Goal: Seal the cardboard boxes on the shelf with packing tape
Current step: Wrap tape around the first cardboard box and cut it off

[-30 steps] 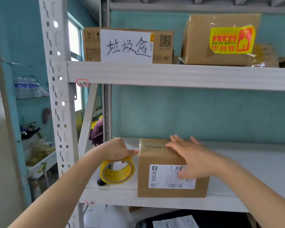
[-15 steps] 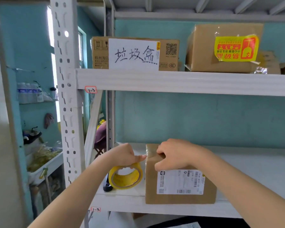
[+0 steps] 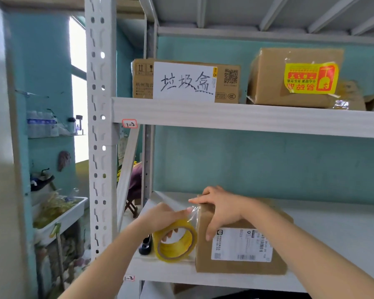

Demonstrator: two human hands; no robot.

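Note:
A small cardboard box (image 3: 238, 266) with a white shipping label stands on the lower white shelf (image 3: 333, 229). My right hand (image 3: 222, 208) lies over the box's top left corner, fingers pressing down its left face. Just left of the box, my left hand (image 3: 160, 216) grips a yellowish roll of packing tape (image 3: 175, 242) from above. A clear strip of tape (image 3: 192, 212) stretches from the roll to the box's top left edge.
The upper shelf holds a cardboard box with a handwritten white sign (image 3: 185, 82) and a second box with a yellow sticker (image 3: 294, 78). A perforated upright post (image 3: 99, 147) stands at left. A small black object (image 3: 145, 247) lies beside the roll. A sink with clutter (image 3: 58, 214) is far left.
My right hand has gone from a curled grip at the box's top edge to lying over the corner with fingers down the left face. The tape strip now shows between roll and box.

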